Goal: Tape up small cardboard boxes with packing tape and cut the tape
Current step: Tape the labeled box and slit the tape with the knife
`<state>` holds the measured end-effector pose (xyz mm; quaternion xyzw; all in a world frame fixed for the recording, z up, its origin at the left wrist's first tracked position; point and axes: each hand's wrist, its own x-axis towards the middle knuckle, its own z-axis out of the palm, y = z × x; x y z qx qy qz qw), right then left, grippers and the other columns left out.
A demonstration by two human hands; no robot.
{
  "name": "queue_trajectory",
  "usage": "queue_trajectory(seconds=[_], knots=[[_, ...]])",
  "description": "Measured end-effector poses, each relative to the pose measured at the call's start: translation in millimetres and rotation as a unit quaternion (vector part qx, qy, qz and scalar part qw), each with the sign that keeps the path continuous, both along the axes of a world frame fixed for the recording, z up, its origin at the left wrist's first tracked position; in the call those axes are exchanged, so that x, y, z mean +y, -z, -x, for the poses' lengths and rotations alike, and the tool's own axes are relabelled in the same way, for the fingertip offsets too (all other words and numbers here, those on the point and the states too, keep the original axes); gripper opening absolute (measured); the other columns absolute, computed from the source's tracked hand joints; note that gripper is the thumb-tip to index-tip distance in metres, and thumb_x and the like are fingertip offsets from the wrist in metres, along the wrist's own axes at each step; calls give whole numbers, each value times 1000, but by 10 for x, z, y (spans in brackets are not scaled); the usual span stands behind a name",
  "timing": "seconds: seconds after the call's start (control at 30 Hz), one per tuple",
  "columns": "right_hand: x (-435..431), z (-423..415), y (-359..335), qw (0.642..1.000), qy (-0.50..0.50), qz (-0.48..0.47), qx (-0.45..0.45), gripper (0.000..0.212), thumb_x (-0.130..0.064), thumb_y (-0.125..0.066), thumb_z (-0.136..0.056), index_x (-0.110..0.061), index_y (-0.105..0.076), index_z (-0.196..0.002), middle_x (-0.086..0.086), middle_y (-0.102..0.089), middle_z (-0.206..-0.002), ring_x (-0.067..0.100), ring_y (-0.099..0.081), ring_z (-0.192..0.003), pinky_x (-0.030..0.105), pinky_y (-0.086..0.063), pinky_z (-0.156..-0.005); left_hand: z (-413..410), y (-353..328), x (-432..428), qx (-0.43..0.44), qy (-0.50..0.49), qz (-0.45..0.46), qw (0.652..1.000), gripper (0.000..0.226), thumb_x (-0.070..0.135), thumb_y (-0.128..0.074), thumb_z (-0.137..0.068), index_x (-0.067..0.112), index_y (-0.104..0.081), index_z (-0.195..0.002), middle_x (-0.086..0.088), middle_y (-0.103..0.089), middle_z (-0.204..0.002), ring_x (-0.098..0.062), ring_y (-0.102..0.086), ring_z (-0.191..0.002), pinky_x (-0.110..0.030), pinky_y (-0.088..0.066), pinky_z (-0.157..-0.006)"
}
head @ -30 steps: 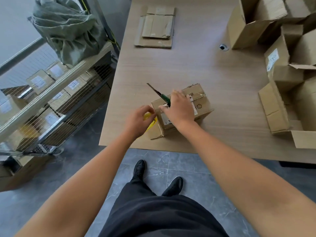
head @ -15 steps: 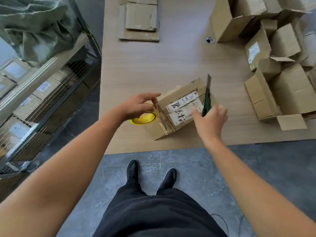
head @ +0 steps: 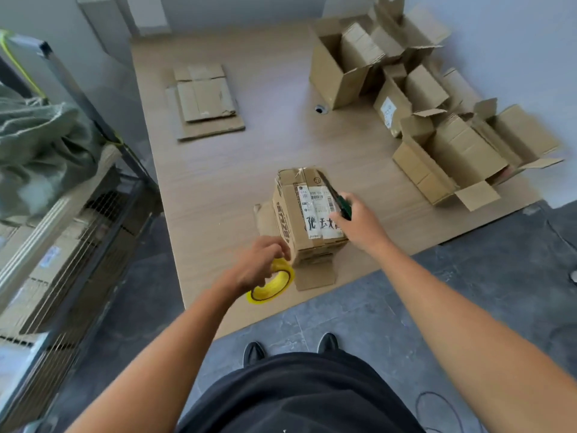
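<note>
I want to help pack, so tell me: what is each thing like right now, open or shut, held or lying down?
Small box: upright on the table, top shut, label up.
Tape roll: held by the left hand, beside the box.
Cutter: gripped in the right hand, against the box top.
Big boxes: flaps open.
Flat cardboard: folded flat, stacked.

Left hand (head: 257, 265) grips the yellow tape roll (head: 274, 284); right hand (head: 359, 225) holds a cutter (head: 338, 200) against the box (head: 307, 214).
</note>
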<state>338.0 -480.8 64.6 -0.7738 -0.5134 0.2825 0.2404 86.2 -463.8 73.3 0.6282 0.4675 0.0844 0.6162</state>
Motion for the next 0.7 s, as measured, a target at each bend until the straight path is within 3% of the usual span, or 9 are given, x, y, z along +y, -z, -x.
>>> queue_trajectory(seconds=[0.03, 0.1, 0.23, 0.27, 0.33, 0.4, 0.53, 0.63, 0.7], knots=[[-41, 22, -64, 999, 18, -37, -1, 15, -31, -61, -97, -21, -53, -106, 2, -59, -99, 15, -61, -85, 31, -51, -70, 51, -92, 63, -7, -12, -10, 1000, 25, 24, -45, -75, 18, -68, -82, -9, -63, -96, -26, -60, -69, -27, -39, -44], [-155, 97, -221, 992, 55, -101, 46, 17, -34, -62, -97, -25, -49, -92, -2, -55, -81, 8, -56, -69, 28, -48, -60, 148, -298, 189, -34, -4, -44, 998, 28, 25, -43, -75, 22, -71, -81, -4, -62, -101, -28, -62, -71, -29, -42, -43], [-351, 369, -554, 939, 6, -109, 325, 17, -40, -75, -84, -27, -66, -89, -10, -55, -70, 10, -58, -68, 29, -55, -68, 46, -711, 381, -86, 26, -106, 990, 31, 25, -42, -80, 28, -72, -85, -3, -55, -110, -33, -64, -76, -38, -49, -47], [-361, 433, -615, 930, -6, -103, 352, 24, -43, -78, -79, -25, -69, -92, -7, -55, -70, 12, -56, -68, 29, -54, -66, -30, -784, 407, -90, 32, -117, 989, 31, 26, -42, -80, 30, -72, -86, -2, -54, -112, -32, -64, -78, -41, -51, -51], [-330, 503, -699, 938, -20, -103, 332, 38, -50, -83, -74, -22, -71, -96, -1, -53, -70, 17, -52, -68, 33, -48, -65, -192, -883, 435, -97, 41, -131, 986, 31, 25, -42, -83, 33, -71, -87, 1, -52, -116, -29, -63, -82, -38, -52, -52], [-273, 504, -756, 955, -18, -119, 273, 39, -53, -83, -75, -23, -71, -95, -3, -51, -68, 14, -51, -67, 33, -47, -65, -332, -898, 453, -91, 46, -142, 985, 32, 20, -42, -88, 32, -71, -90, 7, -50, -120, -27, -63, -85, -32, -49, -52], [-175, 332, -752, 952, 6, -121, 282, 10, -31, -81, -84, -25, -74, -84, -11, -56, -64, 9, -52, -62, 34, -46, -63, -520, -868, 444, -78, 23, -174, 981, 29, 28, -42, -84, 36, -70, -91, 8, -51, -124, -22, -61, -92, -28, -48, -51], [-146, 136, -726, 951, -1, -100, 293, 13, -20, -77, -89, -16, -70, -78, -9, -54, -59, 10, -49, -56, 34, -43, -59, -683, -808, 374, -50, 19, -219, 974, 29, 29, -45, -87, 42, -69, -93, 12, -51, -127, -15, -61, -96, -26, -51, -50], [-124, 5, -736, 963, -14, -96, 252, 19, -21, -75, -90, -10, -66, -76, -7, -55, -57, 10, -50, -54, 31, -43, -57, -764, -718, 308, -20, 13, -256, 966, 30, 25, -48, -96, 44, -69, -107, 13, -51, -128, -13, -64, -90, -18, -55, -58]])
